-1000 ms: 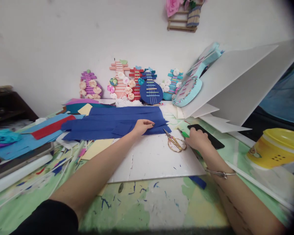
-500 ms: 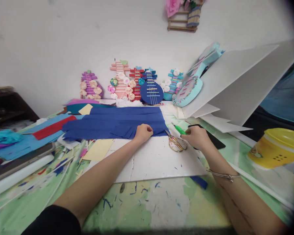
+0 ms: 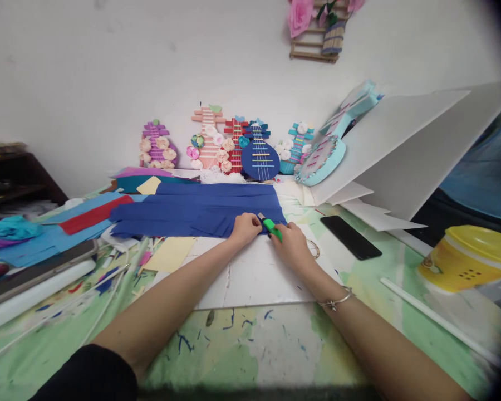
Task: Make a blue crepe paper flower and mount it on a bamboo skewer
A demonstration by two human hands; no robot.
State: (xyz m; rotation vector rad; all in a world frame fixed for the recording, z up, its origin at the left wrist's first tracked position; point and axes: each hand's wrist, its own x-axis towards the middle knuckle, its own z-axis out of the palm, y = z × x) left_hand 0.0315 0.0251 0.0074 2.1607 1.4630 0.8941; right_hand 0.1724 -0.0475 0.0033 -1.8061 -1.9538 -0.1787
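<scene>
Blue sheets of paper or thin foam [image 3: 200, 196] lie in strips across a white board [image 3: 250, 275]. At their near edge rests my left hand [image 3: 246, 229], its fingers pinched together at the blue material; what exactly is between them is hidden. My right hand [image 3: 290, 245] grips a green utility knife [image 3: 272, 228], whose blade points up and left over the blue material, close to my left fingertips. Partly hidden behind my right hand lie gold-handled scissors [image 3: 315, 249]; only a handle loop shows.
A black phone [image 3: 350, 236] and a yellow-lidded tub [image 3: 478, 256] are on the right, with a white stick [image 3: 438, 320] nearer me. Decorated model instruments [image 3: 259, 159] lean along the wall. Coloured sheets [image 3: 96, 214] and a white cable [image 3: 108, 309] lie left.
My right hand has moved left with the green knife, from beside the scissors to my left fingertips, and now covers most of the scissors. My left hand stays at the blue edge.
</scene>
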